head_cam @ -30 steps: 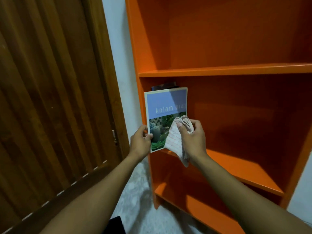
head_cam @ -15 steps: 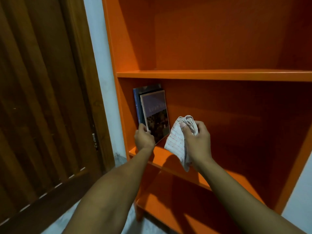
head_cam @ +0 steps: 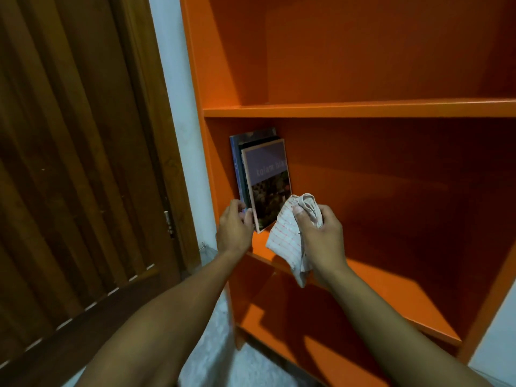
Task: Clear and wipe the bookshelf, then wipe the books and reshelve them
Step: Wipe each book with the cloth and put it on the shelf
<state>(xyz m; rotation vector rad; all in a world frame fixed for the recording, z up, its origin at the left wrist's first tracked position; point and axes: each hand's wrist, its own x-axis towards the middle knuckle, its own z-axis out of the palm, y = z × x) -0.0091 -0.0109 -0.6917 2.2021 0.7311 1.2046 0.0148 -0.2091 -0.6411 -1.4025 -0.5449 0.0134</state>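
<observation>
A second earlier you held the book (head_cam: 269, 185) out in front of you, cloth (head_cam: 293, 241) against its cover. By this moment you had stood it upright at the left end of the middle shelf (head_cam: 391, 286), leaning on two others. Your left hand (head_cam: 234, 227) was still pinching its lower edge, and your right hand (head_cam: 321, 233) stayed clenched on the cloth, just beside it. That book looked wiped and reshelved; most of the shelf was bare.

Orange bookshelf (head_cam: 363, 108); lilac-topped book (head_cam: 269, 180); white cloth (head_cam: 290, 241) with pink stripes; brown slatted door (head_cam: 69, 163).
</observation>
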